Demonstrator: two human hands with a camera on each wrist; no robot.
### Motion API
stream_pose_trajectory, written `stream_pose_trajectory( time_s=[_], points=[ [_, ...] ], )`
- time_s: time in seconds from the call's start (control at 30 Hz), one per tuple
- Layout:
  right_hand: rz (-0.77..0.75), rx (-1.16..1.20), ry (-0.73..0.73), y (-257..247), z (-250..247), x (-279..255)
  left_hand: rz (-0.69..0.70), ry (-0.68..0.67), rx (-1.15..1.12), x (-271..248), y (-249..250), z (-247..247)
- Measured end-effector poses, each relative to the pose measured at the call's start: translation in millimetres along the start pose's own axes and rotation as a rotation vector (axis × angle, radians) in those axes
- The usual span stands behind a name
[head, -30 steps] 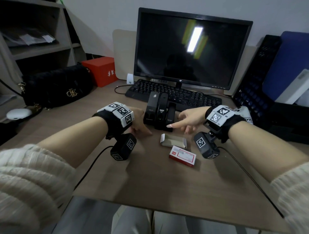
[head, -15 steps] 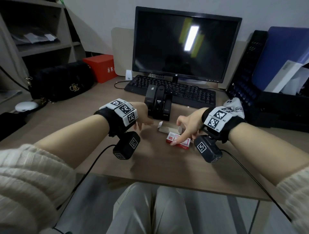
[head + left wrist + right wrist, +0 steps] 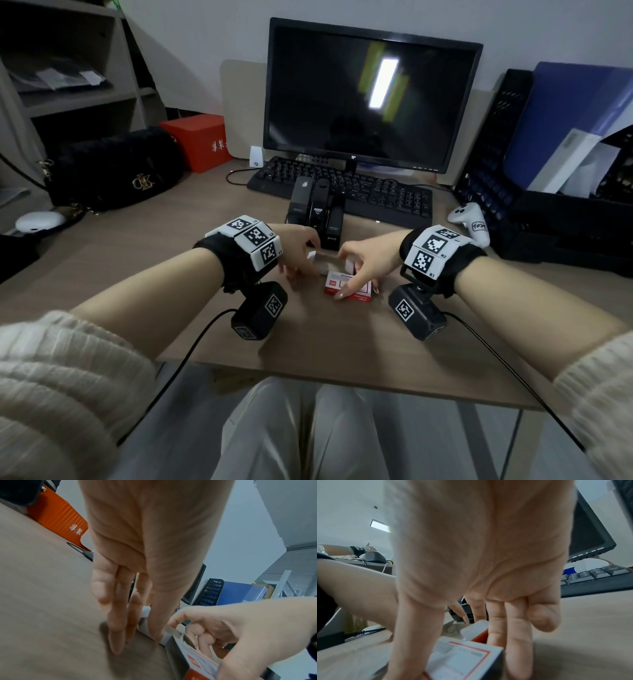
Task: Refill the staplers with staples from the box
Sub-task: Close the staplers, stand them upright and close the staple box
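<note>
Red-and-white cardboard marked the staple box (image 3: 348, 287), lying on the desk (image 3: 137, 267) at six o'clock from the three black staplers (image 3: 317, 210), which stood upright and untouched before the keyboard (image 3: 376, 195). The right hand (image 3: 368, 263) straddled the box, thumb and fingers clamped on its opposite sides. The left hand (image 3: 296, 251) rested at nine o'clock, fingers straight, thumb against the pale tray (image 3: 329, 265). Fetching staples looked to be the step; next came lifting a strip out.
</note>
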State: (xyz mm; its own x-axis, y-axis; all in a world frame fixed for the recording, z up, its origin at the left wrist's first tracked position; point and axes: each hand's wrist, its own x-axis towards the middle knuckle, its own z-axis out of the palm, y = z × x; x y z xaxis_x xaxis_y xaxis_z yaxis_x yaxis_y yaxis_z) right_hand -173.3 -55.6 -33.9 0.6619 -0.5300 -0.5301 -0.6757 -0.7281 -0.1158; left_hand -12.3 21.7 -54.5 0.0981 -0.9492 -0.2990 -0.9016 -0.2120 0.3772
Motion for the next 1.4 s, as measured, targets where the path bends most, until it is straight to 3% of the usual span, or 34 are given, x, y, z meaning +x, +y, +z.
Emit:
stream_pose_trajectory(
  time_s=[0.37,0.8,1.17,1.4],
  points=[
    [-0.061,0.04,-0.008,1,2,8,-0.009,-0.023,-0.043,13,0,-2],
    [-0.116,0.051,0.081,13,0,10,-0.085,-0.017,0.116,6,-11,-6],
    [-0.084,0.008,0.137,41,-5,14,-0.001,0.016,0.254,-4,-16,-12],
    [-0.116,0.061,0.196,49,-3,22,0.059,0.005,0.224,-7,-17,-15]
  ],
)
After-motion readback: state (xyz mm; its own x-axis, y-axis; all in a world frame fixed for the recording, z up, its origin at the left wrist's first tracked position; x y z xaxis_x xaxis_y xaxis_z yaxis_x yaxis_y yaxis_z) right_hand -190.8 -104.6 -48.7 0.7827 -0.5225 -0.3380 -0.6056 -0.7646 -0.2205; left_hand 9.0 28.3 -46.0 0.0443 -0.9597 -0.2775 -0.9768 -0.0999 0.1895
